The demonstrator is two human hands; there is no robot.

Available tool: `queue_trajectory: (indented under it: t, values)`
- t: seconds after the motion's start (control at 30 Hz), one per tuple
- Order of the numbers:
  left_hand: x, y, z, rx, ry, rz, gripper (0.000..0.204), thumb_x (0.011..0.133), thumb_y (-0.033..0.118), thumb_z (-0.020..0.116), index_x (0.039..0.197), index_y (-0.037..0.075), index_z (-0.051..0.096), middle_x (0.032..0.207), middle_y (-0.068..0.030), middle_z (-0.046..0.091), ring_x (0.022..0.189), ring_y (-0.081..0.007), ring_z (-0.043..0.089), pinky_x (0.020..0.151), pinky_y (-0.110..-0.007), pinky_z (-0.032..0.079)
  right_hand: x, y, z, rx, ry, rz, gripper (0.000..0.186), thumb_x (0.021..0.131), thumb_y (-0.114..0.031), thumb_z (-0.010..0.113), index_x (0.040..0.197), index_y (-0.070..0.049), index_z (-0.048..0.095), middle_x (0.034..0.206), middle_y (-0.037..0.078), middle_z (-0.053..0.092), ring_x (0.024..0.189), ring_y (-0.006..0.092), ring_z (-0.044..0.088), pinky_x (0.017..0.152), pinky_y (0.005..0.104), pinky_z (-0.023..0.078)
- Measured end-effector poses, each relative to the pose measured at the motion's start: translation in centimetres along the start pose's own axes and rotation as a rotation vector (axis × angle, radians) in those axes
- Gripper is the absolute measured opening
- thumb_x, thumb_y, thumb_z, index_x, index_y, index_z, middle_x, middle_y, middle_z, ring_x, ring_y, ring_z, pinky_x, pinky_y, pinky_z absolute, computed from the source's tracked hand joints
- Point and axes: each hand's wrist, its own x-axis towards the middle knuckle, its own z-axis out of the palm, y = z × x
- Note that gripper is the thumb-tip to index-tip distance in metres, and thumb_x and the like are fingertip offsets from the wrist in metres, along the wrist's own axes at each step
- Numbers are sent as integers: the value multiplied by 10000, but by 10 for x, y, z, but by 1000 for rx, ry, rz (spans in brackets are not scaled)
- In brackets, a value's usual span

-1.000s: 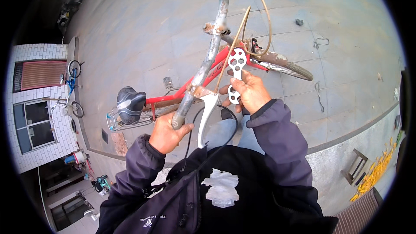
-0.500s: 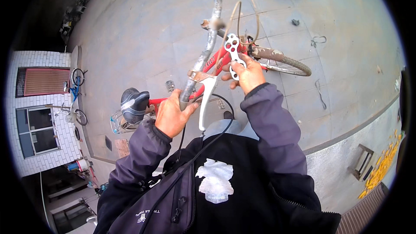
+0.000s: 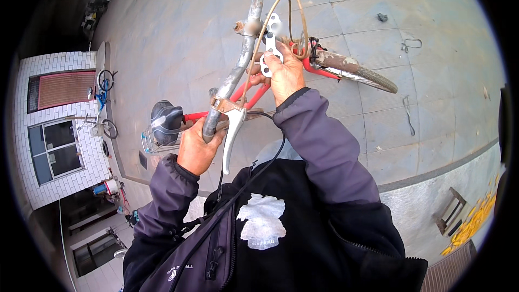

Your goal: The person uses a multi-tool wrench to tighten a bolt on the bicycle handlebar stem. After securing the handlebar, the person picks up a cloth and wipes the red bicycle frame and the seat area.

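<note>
**Both hands on the bicycle's handlebar**

Starting at the far left, we see a white-tiled building (image 3: 59, 130) with a window and a reddish shutter, and a small blue bicycle (image 3: 101, 89) parked against it. None of that is within our reach.

Moving right, the black saddle (image 3: 166, 121) and red frame (image 3: 246, 97) of the bicycle we are working on lie below us on the grey paved ground (image 3: 178, 38). Our left hand (image 3: 197, 148) comes next: its fingers are clenched around the near end of the metal handlebar (image 3: 240, 59), just below the brake clamp. We judge this grip is there to hold the bar steady. The white brake lever (image 3: 231, 140) hangs down just beside that hand, not pulled.

Further right, our right hand (image 3: 284, 75) is up near the stem, fingers closed on a flat white multi-hole wrench (image 3: 270, 48). The wrench stands roughly upright against the bar where a rusty bolt sticks out, which looks like the fitting it is set on; whether it sits fully on the nut we cannot tell. A tan brake cable (image 3: 294, 11) loops over this hand, and a black cord (image 3: 278, 140) runs down from under the wrist toward our dark jacket.

To the right of the hand, the muddy front wheel (image 3: 357, 75) points away. Scraps of wire lie on the paving beyond, and yellow pieces sit at the lower right edge.
</note>
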Motion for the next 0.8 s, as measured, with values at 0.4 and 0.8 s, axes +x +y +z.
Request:
queue_trajectory:
  t: [0.4, 0.8]
  values:
    - [5, -5, 1, 66, 36, -34, 238, 791, 134, 672, 952, -27, 601, 706, -192, 615, 631, -296, 620, 634, -373, 481, -1, -4, -12, -87, -119, 85, 482, 926, -103, 487, 1388, -31, 370, 1055, 110, 628, 774, 157, 635, 499, 239, 507]
    - [4, -9, 2, 94, 79, 7, 221, 781, 154, 680, 883, -12, 575, 660, -227, 580, 652, -417, 592, 595, -415, 465, -8, -19, -16, -70, -175, 172, 442, 904, -68, 538, 1329, -49, 416, 1043, 109, 629, 809, 185, 643, 531, 266, 525]
